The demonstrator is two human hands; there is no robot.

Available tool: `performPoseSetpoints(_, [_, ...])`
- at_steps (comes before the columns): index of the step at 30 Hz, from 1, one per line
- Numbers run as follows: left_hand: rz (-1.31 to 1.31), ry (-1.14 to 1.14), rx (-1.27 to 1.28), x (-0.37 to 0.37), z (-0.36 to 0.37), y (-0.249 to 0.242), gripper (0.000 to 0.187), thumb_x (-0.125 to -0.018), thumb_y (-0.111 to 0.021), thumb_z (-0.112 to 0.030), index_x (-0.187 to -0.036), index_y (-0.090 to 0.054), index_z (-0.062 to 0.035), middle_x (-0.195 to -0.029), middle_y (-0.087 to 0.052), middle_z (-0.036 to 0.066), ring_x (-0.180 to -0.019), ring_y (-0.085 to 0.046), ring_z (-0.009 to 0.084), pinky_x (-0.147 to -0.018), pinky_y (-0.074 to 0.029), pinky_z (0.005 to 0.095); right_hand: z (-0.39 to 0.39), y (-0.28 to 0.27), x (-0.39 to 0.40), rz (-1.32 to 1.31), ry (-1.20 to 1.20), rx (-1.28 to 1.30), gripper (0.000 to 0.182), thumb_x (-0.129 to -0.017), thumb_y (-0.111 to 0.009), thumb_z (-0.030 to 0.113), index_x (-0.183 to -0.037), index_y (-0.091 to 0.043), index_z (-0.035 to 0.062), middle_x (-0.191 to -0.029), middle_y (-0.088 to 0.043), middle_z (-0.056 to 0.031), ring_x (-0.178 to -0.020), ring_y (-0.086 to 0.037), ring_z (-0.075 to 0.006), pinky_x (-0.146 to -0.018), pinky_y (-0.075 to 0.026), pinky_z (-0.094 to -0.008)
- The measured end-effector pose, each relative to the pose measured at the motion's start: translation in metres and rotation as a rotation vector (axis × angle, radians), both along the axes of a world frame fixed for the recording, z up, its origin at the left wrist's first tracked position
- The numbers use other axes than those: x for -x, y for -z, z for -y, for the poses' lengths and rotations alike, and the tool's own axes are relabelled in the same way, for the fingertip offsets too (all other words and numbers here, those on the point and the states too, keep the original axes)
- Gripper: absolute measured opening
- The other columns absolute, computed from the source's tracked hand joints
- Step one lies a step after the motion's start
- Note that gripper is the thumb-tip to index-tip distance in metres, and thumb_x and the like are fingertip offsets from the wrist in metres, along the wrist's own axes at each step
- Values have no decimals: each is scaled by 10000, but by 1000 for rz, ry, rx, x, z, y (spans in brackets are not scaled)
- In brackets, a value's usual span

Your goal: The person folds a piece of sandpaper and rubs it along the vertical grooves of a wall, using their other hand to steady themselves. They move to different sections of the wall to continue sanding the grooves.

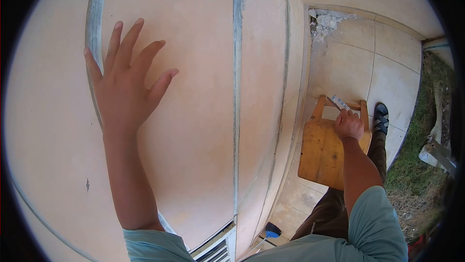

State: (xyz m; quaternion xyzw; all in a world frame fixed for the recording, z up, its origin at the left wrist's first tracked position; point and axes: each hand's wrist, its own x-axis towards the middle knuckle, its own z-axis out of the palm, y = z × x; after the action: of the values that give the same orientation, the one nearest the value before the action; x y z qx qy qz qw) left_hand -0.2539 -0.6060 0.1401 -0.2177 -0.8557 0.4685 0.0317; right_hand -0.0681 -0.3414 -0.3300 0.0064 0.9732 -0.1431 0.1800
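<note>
My left hand (123,87) is spread with its fingers apart against the pale pink wall (189,131), over a grey vertical strip (97,15). It holds nothing. Lower down on the right, my right hand (349,125) is closed on a small flat tool (339,102) with a whitish, marked surface; what exactly it is stays unclear. That hand is above the far edge of a wooden stool (322,153), and its fingers are wrapped round the tool's near end.
A second grey strip (237,68) runs down the wall. White debris (327,23) lies in the corner of the tiled floor (346,70). My sandalled foot (381,116) stands right of the stool. Grass (411,165) borders the tiles. A louvred vent (220,247) is low down.
</note>
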Motion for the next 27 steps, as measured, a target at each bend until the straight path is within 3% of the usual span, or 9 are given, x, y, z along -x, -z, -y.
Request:
performPoseSetpoints(7, [80, -71, 6, 17, 4, 12, 463, -799, -762, -481, -1208, -667, -285, -1509, -475, -16, -1456, -356, 241, -1150, -173, 682, 2, 0, 10, -27, 2, 8, 193, -907, -558, 256, -1041, -675, 182, -885, -666, -20, -833, -648, -243, -726, -515, -422])
performPoseSetpoints(11, [-14, -35, -100, 25, 11, 13, 445, -814, -753, -466, -1210, -669, -279, -1479, -516, -27, -1439, -386, 263, -1139, -173, 698, -2, 8, -10, 10, -59, 11, 233, -907, -563, 251, -1104, -678, 200, -868, -658, -7, -826, -643, -240, -716, -517, -410])
performPoseSetpoints(14, [3, -38, 49, 26, 11, 13, 447, -814, -751, -472, -1210, -670, -282, -1487, -507, -35, -1444, -379, 260, -1133, -177, 706, -1, 2, -5, 13, -63, 22, 250, -906, -570, 252, -1128, -675, 206, -874, -661, -15, -822, -641, -239, -716, -518, -409])
performPoseSetpoints(27, [29, 6, 59, 33, 16, 6, 523, -824, -714, -520, -1314, -612, -369, -1498, -491, -71, -1445, -376, 221, -1145, -153, 702, -2, 14, -12, -48, -78, -6, 235, -916, -570, 251, -1113, -686, 193, -858, -648, -17, -805, -638, -235, -696, -511, -402])
